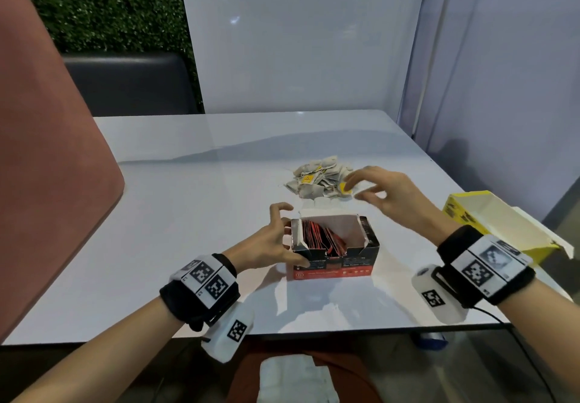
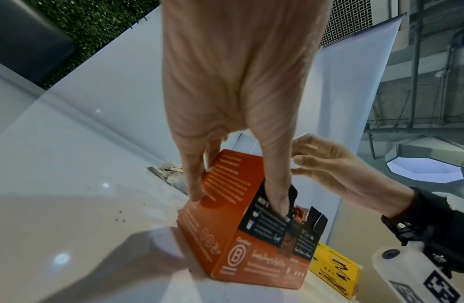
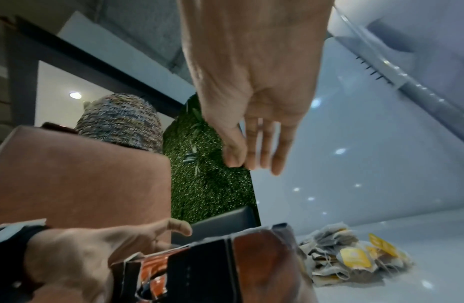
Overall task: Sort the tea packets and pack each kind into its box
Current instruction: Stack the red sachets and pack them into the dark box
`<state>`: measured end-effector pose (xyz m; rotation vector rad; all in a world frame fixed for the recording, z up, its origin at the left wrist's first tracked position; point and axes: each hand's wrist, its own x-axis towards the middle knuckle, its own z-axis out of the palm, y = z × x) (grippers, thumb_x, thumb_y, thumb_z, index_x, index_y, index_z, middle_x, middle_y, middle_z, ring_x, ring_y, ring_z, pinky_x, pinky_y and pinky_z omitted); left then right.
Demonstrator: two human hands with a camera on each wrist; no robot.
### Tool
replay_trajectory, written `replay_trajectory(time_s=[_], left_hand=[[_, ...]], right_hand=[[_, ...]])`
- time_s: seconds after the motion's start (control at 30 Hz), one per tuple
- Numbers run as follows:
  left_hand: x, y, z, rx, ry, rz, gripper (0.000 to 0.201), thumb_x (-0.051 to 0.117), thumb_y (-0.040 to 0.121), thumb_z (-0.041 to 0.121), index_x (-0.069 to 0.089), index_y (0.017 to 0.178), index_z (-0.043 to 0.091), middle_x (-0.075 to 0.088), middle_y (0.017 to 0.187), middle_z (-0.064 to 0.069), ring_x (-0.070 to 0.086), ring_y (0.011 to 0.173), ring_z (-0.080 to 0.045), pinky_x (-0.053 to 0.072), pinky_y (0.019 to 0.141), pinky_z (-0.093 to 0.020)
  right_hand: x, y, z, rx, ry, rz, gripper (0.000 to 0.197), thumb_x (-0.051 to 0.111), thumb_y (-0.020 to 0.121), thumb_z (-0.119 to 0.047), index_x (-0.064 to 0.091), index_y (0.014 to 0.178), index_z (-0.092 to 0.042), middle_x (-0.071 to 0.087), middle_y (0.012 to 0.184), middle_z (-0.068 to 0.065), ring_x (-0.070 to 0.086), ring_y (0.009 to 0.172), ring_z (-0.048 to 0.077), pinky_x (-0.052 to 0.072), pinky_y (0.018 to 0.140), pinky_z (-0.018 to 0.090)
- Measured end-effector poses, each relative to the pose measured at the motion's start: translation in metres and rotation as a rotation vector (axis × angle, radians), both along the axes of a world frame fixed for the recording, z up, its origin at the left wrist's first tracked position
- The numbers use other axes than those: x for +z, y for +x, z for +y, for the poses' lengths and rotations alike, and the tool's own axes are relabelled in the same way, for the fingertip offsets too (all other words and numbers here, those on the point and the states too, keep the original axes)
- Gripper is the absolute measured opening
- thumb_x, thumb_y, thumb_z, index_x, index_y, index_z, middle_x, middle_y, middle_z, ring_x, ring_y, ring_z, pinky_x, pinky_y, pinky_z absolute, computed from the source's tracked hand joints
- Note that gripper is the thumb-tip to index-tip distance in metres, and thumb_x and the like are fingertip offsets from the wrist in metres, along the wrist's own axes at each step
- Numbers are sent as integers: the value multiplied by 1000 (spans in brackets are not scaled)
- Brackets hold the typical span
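Note:
A red and black tea box stands open near the table's front, with red and black packets upright inside. My left hand grips its left end; the thumb presses the front panel and the fingers lie on the orange side. My right hand hovers empty with relaxed, spread fingers, above and behind the box. Just beyond it lies a pile of white tea bags with yellow tags, also visible in the right wrist view. An open yellow box sits at the table's right edge.
The white table has bare surface to the left of the box and behind the pile. A pink chair back rises at the left. White panels wall the far side and right. A white cloth lies below the front edge.

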<state>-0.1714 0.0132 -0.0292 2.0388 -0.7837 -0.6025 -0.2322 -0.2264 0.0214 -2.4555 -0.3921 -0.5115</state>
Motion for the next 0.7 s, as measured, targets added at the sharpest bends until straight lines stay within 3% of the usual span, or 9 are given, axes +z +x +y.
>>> replay_trajectory(time_s=[0.03,0.1,0.17,0.23,0.3,0.4,0.5,0.6,0.7], left_hand=[[-1,0,1,3,-15,-4,80,75,75,11,11,122,20,45,127,-8,48,117,-17,48,97,-32],[-4,1,3,-9,-40,-17,72,75,75,12,14,114,21,43,128,-7,47,118,-17,51,94,-33],[-5,2,6,-28,-49,-38,66,75,75,14,18,109,21,42,128,-4,45,120,-16,53,91,-32],[-5,4,8,-47,-50,-55,60,76,75,16,25,107,19,44,123,0,47,119,-14,53,90,-34],[-5,5,9,-52,-55,-59,57,77,73,15,30,105,17,46,118,4,49,117,-12,53,90,-36],[-6,8,13,-41,-56,-67,56,79,71,16,32,102,20,48,115,3,50,115,-10,53,90,-37],[-7,13,21,-32,-71,-59,56,80,70,14,33,99,23,50,117,-1,51,111,-9,52,91,-34],[-8,17,29,-16,-116,-23,56,80,69,7,34,100,19,51,112,0,55,104,-7,52,88,-27],[-10,18,33,-9,-142,-1,55,78,70,5,33,100,18,53,115,1,56,108,-11,52,91,-30]], right_hand=[[-2,1,-6,-124,51,34,18,61,86,-3,63,102,-11,65,108,4,59,95,12,52,80,22],[-12,4,-17,-305,255,298,22,60,89,-19,57,109,-10,64,108,8,60,94,18,53,80,27],[-24,9,-20,-343,582,639,37,56,91,-30,51,117,-5,62,106,15,62,86,23,54,77,33],[-30,15,-17,-327,817,832,46,52,93,-36,46,122,-1,60,93,15,57,70,20,51,61,26],[-32,24,-12,-300,970,888,46,50,93,-39,45,119,-2,55,83,10,50,65,18,44,56,24],[-28,36,-5,-230,1144,776,32,48,93,-40,53,105,-10,58,84,7,56,69,19,48,58,25],[-13,34,6,-89,1065,532,24,46,96,-31,61,107,-14,64,88,6,62,74,19,53,65,26],[-4,18,20,47,758,306,22,53,93,-14,67,110,-12,70,91,3,66,81,15,53,69,21],[-15,-1,30,46,433,210,26,63,85,-6,72,101,-24,74,87,-9,69,88,13,53,78,20]])
